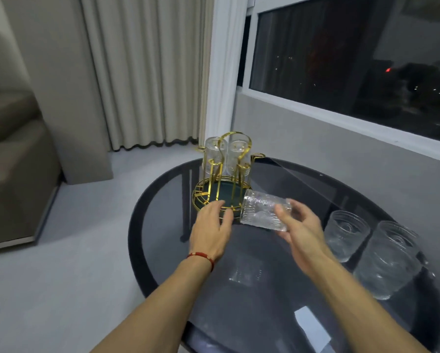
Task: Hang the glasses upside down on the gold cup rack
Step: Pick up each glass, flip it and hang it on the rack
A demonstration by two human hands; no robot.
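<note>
I see a round dark glass table (162,200) with the gold cup rack (225,174) standing near its far left edge. Two ribbed glasses already hang upside down on the far pegs of the rack: the left hung glass (213,155) and the right hung glass (236,156). The near pegs are free.

My right hand (299,225) holds a third ribbed glass (264,212) on its side, the grip closed around its base end, with the mouth pointing left toward the green base of the rack. This glass is just beside the near right rim of the rack, above the table. My left hand (210,229) has its grip open, the fingers spread, and its fingertips lie at the near rim of the rack; I cannot tell if they press it. A red bracelet (201,258) is on that wrist.

Two more glasses stand upright at the right side: the farther standing glass (346,235) and the nearer standing glass (389,263), close to the table edge. The middle and near part of the table is open. A curtain (142,72) and a dark window (354,54) are behind. I can read no writing or label.
</note>
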